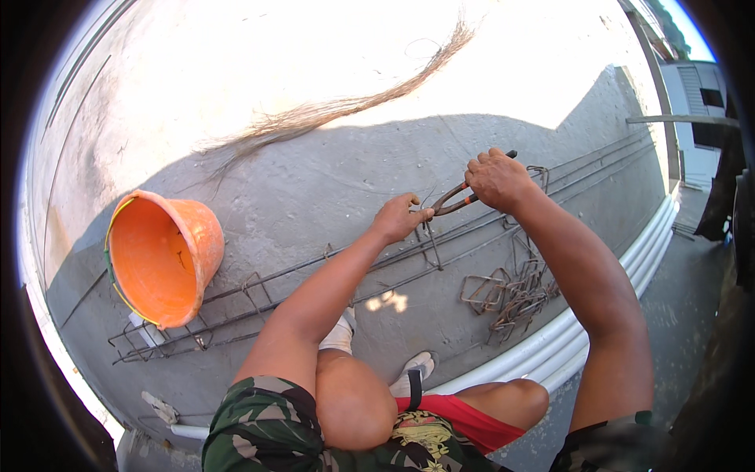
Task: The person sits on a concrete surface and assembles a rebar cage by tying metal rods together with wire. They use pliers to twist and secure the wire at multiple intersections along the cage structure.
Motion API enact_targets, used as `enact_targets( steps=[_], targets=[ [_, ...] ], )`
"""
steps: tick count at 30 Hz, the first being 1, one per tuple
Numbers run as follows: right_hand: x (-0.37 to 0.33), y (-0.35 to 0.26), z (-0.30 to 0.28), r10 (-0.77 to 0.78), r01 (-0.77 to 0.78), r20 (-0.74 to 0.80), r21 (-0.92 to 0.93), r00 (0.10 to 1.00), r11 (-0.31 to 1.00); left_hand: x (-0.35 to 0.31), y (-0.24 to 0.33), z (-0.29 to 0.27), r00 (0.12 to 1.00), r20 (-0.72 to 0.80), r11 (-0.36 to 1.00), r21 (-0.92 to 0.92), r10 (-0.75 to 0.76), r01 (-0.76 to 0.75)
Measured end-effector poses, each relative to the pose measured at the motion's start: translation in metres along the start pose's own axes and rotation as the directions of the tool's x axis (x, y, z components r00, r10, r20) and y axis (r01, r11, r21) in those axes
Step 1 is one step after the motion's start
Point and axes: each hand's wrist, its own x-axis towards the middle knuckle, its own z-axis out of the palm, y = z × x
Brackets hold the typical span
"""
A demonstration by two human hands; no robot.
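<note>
My right hand [499, 181] is closed round the handles of a pair of pincers [451, 203], which have orange and black grips. Their jaws point left, down to the top of a stirrup on a long rebar cage [377, 272]. Right beside those jaws, my left hand [399, 218] is closed in a pinch; what its fingertips hold is hidden. Thin strands like tie wire show faintly there. The cage lies across the grey concrete, with square stirrups along its bars, and runs beneath my left forearm.
An orange bucket [203, 236] lies tipped at the left, over the cage's end. Beyond my hands stretches a long bundle of thin wire [314, 115]. Loose stirrups [519, 299] lie heaped under my right arm. White pipes [543, 352] run along the near right side.
</note>
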Motion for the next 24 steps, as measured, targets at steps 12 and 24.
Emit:
enact_targets(
  steps=[12,24],
  targets=[
    [0.011,-0.009,0.006,0.105,-0.112,-0.122,-0.055,0.987,0.992,-0.015,0.019,-0.001,0.974,0.157,0.965,0.231,-0.163,0.124],
    [0.012,-0.014,-0.011,0.169,-0.174,0.146,0.02,0.975,0.985,-0.011,0.015,-0.003,0.963,0.178,0.971,0.165,-0.204,0.175]
  ],
)
